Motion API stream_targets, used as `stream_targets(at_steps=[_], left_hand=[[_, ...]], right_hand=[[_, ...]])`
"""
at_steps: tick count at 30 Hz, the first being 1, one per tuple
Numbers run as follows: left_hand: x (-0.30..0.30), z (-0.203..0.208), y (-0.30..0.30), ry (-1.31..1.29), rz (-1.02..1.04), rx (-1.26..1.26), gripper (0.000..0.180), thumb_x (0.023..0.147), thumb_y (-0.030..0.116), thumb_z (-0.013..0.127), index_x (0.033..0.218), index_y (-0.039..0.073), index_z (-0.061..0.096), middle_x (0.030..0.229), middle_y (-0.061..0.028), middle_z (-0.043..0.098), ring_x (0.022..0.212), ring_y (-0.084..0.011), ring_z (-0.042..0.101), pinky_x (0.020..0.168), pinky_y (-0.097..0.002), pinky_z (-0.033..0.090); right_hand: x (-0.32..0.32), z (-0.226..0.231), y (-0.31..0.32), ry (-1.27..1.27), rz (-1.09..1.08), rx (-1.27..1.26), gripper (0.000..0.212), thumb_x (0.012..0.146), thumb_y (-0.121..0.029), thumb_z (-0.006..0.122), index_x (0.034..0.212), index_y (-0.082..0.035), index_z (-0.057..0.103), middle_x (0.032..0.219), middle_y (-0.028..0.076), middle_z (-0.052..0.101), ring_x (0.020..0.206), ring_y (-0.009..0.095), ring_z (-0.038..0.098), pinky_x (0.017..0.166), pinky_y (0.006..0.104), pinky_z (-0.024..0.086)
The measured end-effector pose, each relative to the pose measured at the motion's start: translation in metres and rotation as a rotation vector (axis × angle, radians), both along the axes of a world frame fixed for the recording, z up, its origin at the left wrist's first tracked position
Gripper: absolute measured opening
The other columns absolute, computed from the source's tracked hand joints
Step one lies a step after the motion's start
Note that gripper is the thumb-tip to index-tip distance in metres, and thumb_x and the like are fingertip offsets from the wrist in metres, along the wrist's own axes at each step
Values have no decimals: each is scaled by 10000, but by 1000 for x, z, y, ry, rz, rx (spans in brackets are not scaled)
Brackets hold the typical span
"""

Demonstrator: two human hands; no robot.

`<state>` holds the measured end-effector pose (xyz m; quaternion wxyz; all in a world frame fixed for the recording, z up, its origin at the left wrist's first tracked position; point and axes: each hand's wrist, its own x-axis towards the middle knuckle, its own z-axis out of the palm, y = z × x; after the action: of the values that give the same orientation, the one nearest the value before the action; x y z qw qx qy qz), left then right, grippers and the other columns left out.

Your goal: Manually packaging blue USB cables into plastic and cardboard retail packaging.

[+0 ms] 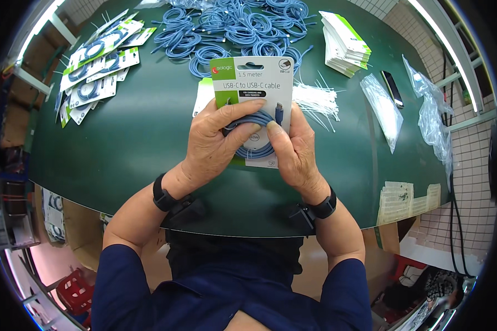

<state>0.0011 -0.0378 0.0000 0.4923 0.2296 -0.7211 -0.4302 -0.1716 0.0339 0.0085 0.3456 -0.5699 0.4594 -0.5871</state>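
Both my hands hold up a green and white cardboard backing card (284,83) over the table's middle. A coiled blue USB cable (257,150) lies against its front, one plug upright at the card's right side. My left hand (218,132) presses the top of the coil with thumb and fingers closed on it. From the right side, my right hand (295,146) grips card and coil, its thumb on the cable and the other fingers hidden behind. Just beyond the card lies a loose heap of white cable ties (317,99), and part of another card peeks out behind my left hand.
Coiled blue cables (243,27) are heaped at the far side of the green table (121,160). Carded cables (96,69) are piled at left. Blank cards (345,44) stack at far right, near a plastic bag (384,107), a phone (392,88) and crumpled clear plastic (431,116).
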Motion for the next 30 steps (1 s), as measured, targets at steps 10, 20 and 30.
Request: stream_targets(at_steps=[10,20,30], left_hand=[[-1,-8,-6,-24,71,-126,304,913,16,811,1211,73,796,1184,-121,727,1037,-227,747,871,-323,619],[-8,-15,-6,8,0,-12,271,963,40,772,1233,57,777,1183,-122,732,1059,-217,736,897,-322,609],[-7,-17,-3,39,-5,62,262,1001,25,716,1259,63,740,1167,-110,740,1030,-193,724,896,-309,593]], right_hand=[[0,-6,-3,16,48,51,422,1118,-223,538,1450,36,521,1304,128,675,1164,150,635,987,331,549],[1,-13,-6,12,-33,58,418,1130,-258,559,1418,44,559,1237,112,713,1100,138,668,946,307,568],[0,-10,-8,-177,-25,84,331,1114,-221,598,1336,24,608,1176,97,728,1030,132,666,889,308,566]])
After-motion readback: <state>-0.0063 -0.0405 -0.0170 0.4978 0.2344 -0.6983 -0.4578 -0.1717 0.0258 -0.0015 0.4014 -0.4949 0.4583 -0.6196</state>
